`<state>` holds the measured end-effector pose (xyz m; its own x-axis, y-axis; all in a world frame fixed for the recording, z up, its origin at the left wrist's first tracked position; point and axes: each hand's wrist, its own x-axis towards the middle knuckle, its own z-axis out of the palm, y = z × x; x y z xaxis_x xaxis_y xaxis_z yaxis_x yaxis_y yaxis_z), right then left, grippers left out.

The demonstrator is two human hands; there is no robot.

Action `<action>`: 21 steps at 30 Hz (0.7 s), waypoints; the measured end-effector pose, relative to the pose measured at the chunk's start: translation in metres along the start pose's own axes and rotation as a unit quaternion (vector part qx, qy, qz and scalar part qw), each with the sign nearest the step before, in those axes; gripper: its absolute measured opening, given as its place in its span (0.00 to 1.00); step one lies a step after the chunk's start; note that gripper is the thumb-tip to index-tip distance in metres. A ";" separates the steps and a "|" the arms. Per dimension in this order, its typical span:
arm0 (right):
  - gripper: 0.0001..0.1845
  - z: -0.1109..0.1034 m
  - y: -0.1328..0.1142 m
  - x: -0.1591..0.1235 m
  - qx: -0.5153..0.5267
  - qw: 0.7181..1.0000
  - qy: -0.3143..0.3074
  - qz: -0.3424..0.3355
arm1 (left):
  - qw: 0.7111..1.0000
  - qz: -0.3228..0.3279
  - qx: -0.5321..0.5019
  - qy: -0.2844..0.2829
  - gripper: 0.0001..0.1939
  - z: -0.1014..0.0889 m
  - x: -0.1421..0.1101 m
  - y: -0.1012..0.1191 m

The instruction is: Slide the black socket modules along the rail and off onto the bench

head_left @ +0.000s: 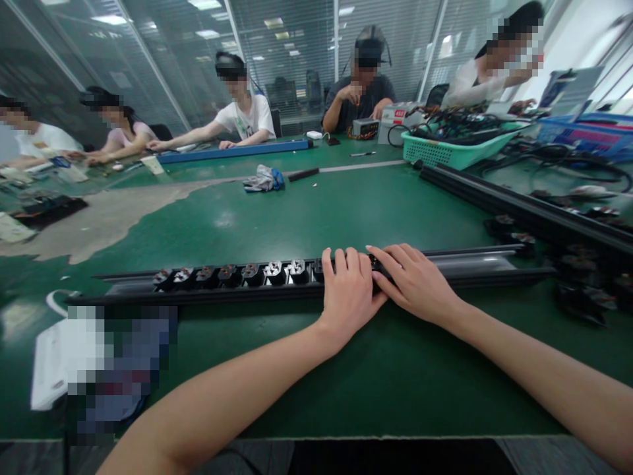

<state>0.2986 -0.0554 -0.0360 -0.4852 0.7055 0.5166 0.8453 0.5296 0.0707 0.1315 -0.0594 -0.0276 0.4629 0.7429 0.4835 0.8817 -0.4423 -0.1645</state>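
A long black channel-shaped rail lies crosswise in front of me, with a row of black socket modules with metal contacts seated along its left and middle part. My left hand is laid across the rail, its fingers bent over the modules and far wall, its thumb at the near side. Close against it, my right hand has thumb and forefinger closed around a black socket module inside the rail. The fingers hide most of that module. Right of the hands, the channel shows its bare inner floor.
Another black rail lies at the right, near loose black parts. Beyond stand a green basket of cables and a blue basket. A white device sits front left. Several people work across the green table.
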 end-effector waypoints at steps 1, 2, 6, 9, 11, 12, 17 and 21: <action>0.27 -0.001 0.000 0.000 0.000 1.000 -0.002 0.001 | 1.000 -0.001 -0.001 0.000 0.23 0.000 0.000 0.000; 0.27 -0.001 0.000 0.001 0.001 1.000 -0.003 0.001 | 1.000 -0.001 -0.003 0.001 0.23 0.000 0.000 0.000; 0.26 -0.002 0.000 0.002 0.009 1.000 -0.005 0.004 | 1.000 0.000 -0.005 -0.002 0.25 0.000 0.000 -0.002; 0.25 -0.001 0.000 0.002 0.015 1.000 -0.004 0.009 | 1.000 0.000 -0.007 -0.008 0.26 0.000 0.000 -0.002; 0.24 -0.001 0.000 0.003 0.027 0.999 -0.001 0.021 | 1.000 0.001 -0.007 -0.016 0.27 -0.001 0.000 -0.003; 0.24 -0.001 0.000 0.003 0.036 0.999 0.000 0.030 | 1.000 0.001 -0.007 -0.021 0.28 -0.002 0.001 -0.003; 0.23 -0.003 -0.001 0.005 0.083 0.994 -0.001 0.075 | 0.999 0.000 -0.004 -0.048 0.29 -0.009 0.001 -0.003; 0.23 -0.005 -0.001 0.005 0.114 0.990 0.005 0.081 | 0.998 0.004 -0.004 -0.059 0.29 -0.014 0.000 -0.004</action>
<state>0.2966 -0.0548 -0.0293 -0.3439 0.7863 0.5133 0.8389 0.5029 -0.2083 0.1266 -0.0641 -0.0149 0.4773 0.7939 0.3768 0.8777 -0.4516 -0.1604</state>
